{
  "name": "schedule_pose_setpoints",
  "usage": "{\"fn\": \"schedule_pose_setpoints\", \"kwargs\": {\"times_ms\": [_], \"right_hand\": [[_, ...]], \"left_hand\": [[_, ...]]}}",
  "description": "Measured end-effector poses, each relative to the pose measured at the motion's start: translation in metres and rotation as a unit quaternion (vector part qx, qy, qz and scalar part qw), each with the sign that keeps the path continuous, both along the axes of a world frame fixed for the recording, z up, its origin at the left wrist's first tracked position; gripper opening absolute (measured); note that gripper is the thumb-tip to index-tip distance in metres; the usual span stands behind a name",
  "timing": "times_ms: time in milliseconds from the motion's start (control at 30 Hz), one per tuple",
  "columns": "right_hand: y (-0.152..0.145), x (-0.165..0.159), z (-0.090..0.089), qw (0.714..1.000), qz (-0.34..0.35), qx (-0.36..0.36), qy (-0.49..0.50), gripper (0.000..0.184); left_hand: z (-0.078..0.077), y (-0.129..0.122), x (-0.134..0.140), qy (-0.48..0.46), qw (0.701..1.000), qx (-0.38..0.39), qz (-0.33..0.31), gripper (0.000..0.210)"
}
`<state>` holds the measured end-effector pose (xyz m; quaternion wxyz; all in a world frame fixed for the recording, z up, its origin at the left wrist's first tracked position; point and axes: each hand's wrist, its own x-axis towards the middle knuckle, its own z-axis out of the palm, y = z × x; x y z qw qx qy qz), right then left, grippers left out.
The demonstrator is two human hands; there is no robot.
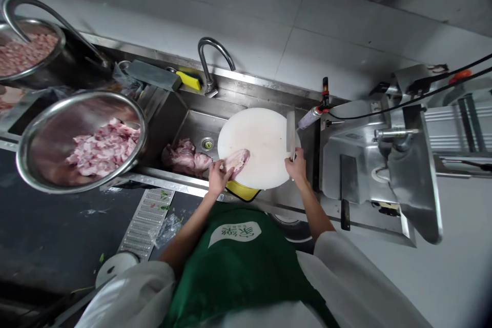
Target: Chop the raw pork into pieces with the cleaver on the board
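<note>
My left hand (218,177) is closed on the near left end of a piece of raw meat (240,160), which lies at the lower left of the round white cutting board (261,138). In my right hand (296,165) is the handle of a cleaver (291,130). Its blade points away from me over the right edge of the board. More raw meat (186,158) lies in the sink, left of my left hand. At the left, a large steel bowl (28,159) holds cut pieces of meat (105,148).
A curved faucet (209,56) rises behind the sink (198,120). Something yellow (242,191) shows under the board's near edge. A gas torch canister (310,117) and a steel slicing machine (357,138) stand at right. A pot of diced meat (57,59) is at far left.
</note>
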<state>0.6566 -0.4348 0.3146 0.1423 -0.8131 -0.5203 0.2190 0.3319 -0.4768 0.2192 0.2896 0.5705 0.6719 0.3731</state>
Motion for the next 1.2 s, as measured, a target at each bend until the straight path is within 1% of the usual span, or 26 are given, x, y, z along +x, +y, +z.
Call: {"fn": "schedule_pose_setpoints", "kwargs": {"times_ms": [67, 100, 167, 233, 300, 367, 400, 433, 500, 567, 633, 700, 767, 800, 867, 933, 1000, 1067, 1133, 1200], "right_hand": [[-0.009, -0.025, -0.001, 0.997, 0.014, 0.017, 0.070, 0.043], [-0.013, -0.040, -0.003, 0.995, 0.030, 0.016, 0.093, 0.043], [-0.019, -0.075, -0.010, 0.992, 0.073, 0.004, 0.107, 0.045], [-0.020, -0.105, -0.018, 0.987, 0.130, -0.013, 0.090, 0.041], [-0.018, -0.123, -0.023, 0.977, 0.199, -0.039, 0.066, 0.034], [-0.012, -0.122, -0.023, 0.967, 0.246, -0.066, 0.022, 0.033], [-0.008, -0.116, -0.021, 0.964, 0.253, -0.080, -0.009, 0.034], [-0.004, -0.107, -0.017, 0.963, 0.250, -0.094, -0.041, 0.035], [0.003, -0.090, -0.007, 0.964, 0.221, -0.114, -0.095, 0.036], [0.006, -0.085, -0.001, 0.967, 0.199, -0.112, -0.115, 0.037], [0.003, -0.095, -0.001, 0.969, 0.207, -0.095, -0.099, 0.037], [-0.003, -0.115, -0.008, 0.965, 0.241, -0.083, -0.061, 0.038], [-0.005, -0.131, -0.016, 0.957, 0.276, -0.083, -0.034, 0.038], [-0.004, -0.134, -0.019, 0.955, 0.283, -0.084, -0.035, 0.039], [0.002, -0.128, -0.019, 0.958, 0.265, -0.092, -0.062, 0.039], [0.011, -0.116, -0.013, 0.963, 0.232, -0.097, -0.100, 0.038], [0.016, -0.111, -0.008, 0.965, 0.216, -0.092, -0.114, 0.037], [0.016, -0.119, -0.008, 0.967, 0.224, -0.077, -0.093, 0.038], [0.013, -0.133, -0.014, 0.964, 0.249, -0.072, -0.056, 0.039], [0.010, -0.142, -0.022, 0.958, 0.273, -0.081, -0.038, 0.040]], "left_hand": [[0.000, -0.007, -0.001, 0.014, 0.998, 0.051, 0.018, 0.035], [0.000, -0.008, 0.000, 0.024, 0.996, 0.079, 0.024, 0.030], [-0.001, -0.008, 0.004, 0.041, 0.992, 0.121, 0.015, 0.024], [-0.006, -0.005, 0.008, 0.046, 0.989, 0.136, -0.035, 0.022], [-0.012, -0.001, 0.012, 0.043, 0.987, 0.128, -0.090, 0.020], [-0.020, 0.001, 0.013, 0.040, 0.986, 0.111, -0.114, 0.019], [-0.023, 0.001, 0.013, 0.036, 0.987, 0.105, -0.113, 0.019], [-0.025, 0.000, 0.013, 0.031, 0.988, 0.103, -0.109, 0.020], [-0.029, -0.003, 0.011, 0.016, 0.989, 0.103, -0.100, 0.020], [-0.032, -0.007, 0.010, -0.003, 0.990, 0.111, -0.087, 0.019], [-0.034, -0.009, 0.009, -0.023, 0.988, 0.129, -0.077, 0.018], [-0.037, -0.008, 0.009, -0.032, 0.985, 0.149, -0.078, 0.017], [-0.040, -0.005, 0.010, -0.022, 0.985, 0.151, -0.083, 0.018], [-0.041, -0.003, 0.010, -0.014, 0.986, 0.142, -0.087, 0.018], [-0.043, 0.001, 0.013, -0.002, 0.988, 0.118, -0.095, 0.017], [-0.044, 0.004, 0.015, -0.004, 0.990, 0.105, -0.097, 0.016], [-0.044, 0.006, 0.016, -0.014, 0.989, 0.111, -0.092, 0.016], [-0.045, 0.006, 0.016, -0.021, 0.988, 0.119, -0.091, 0.017], [-0.046, 0.006, 0.015, -0.019, 0.989, 0.116, -0.092, 0.018], [-0.048, 0.006, 0.014, -0.013, 0.990, 0.109, -0.091, 0.018]]}}
